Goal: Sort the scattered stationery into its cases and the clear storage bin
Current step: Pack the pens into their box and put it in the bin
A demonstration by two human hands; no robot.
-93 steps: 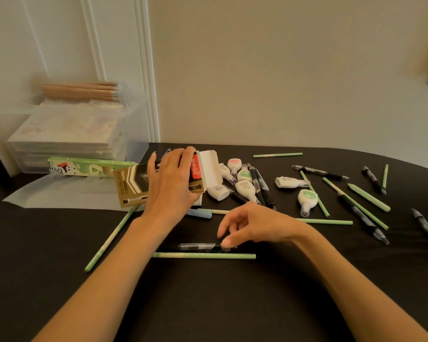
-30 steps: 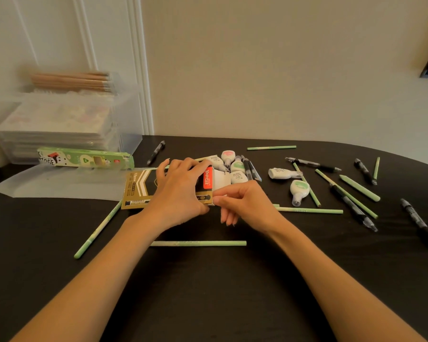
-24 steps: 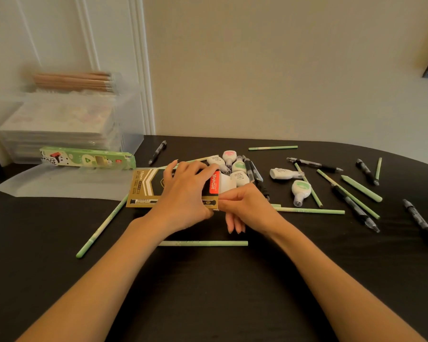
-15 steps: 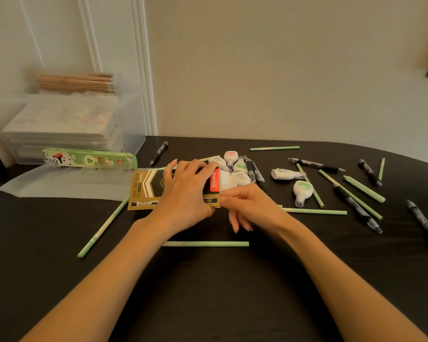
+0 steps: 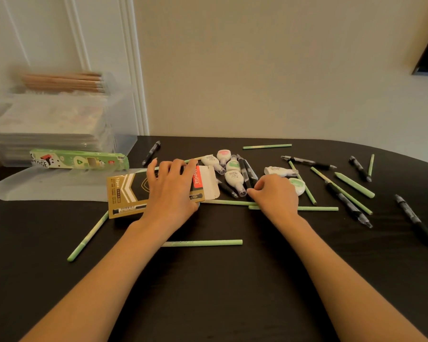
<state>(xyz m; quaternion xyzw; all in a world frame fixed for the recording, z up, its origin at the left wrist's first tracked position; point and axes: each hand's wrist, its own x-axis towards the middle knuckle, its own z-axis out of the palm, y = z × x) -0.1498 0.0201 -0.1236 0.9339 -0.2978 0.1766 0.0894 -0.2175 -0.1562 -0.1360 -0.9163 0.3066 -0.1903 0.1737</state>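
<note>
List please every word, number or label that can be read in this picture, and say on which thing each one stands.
"12pcs": gold and black pen box, at its left end.
White brand word on the box's red label: sideways, partly covered, not readable.
Barcode and small print on the box: too small.
"...TOGE": green pencil case, large letters, the start blurred.
Print on the correction tapes: too small.

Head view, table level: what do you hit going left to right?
Clear storage bin → green pencil case → gold pen box under left hand → correction-tape cluster → right hand → black pen by the right edge.
</note>
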